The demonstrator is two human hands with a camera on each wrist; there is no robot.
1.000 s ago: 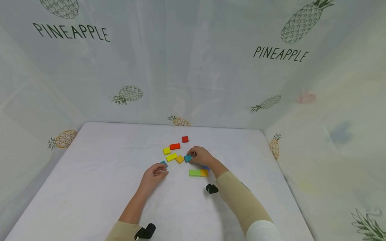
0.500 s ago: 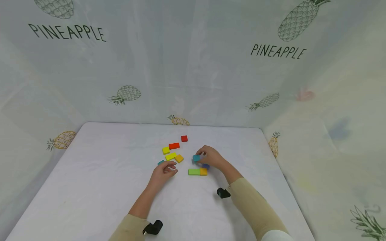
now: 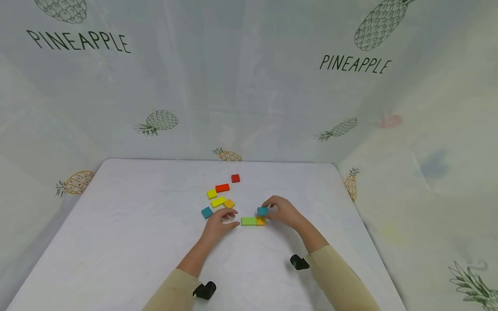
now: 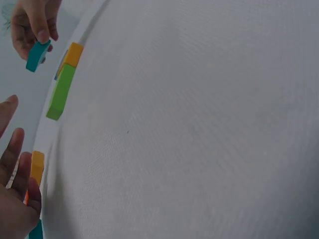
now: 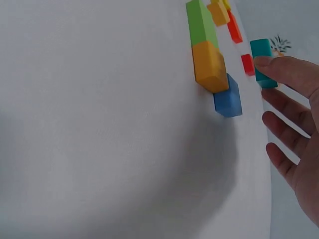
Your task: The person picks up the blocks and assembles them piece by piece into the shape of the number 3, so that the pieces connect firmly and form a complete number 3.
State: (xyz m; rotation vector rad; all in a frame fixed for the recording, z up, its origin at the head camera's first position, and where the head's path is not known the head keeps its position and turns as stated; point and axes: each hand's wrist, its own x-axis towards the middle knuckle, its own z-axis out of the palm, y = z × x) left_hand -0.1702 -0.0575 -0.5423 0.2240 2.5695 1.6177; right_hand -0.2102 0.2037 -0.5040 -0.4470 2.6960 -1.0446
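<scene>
My right hand [image 3: 285, 212] pinches a teal block [image 3: 262, 211] between thumb and fingers, raised above the table in the right wrist view. Below it a green block [image 3: 248, 221] and an orange block [image 3: 260, 221] lie end to end. Against the orange one's far side sits a blue block [image 5: 228, 99], hidden in the head view. My left hand [image 3: 218, 224] holds nothing; its fingers are loosely bent and its thumb tip is just left of the green block. Another teal block [image 3: 207, 212] lies by the back of that hand.
Beyond the left hand lie a second orange block [image 3: 229, 203], a long yellow block [image 3: 218, 202], a smaller yellow block [image 3: 212, 194], a long red block [image 3: 222, 188] and a small red block [image 3: 235, 178]. The white table [image 3: 128, 224] meets a pineapple-print curtain at its far edge.
My right hand has carried the teal block rightward, away from the loose blocks to above the orange one. My left hand has moved right from beside the other teal block toward the green block.
</scene>
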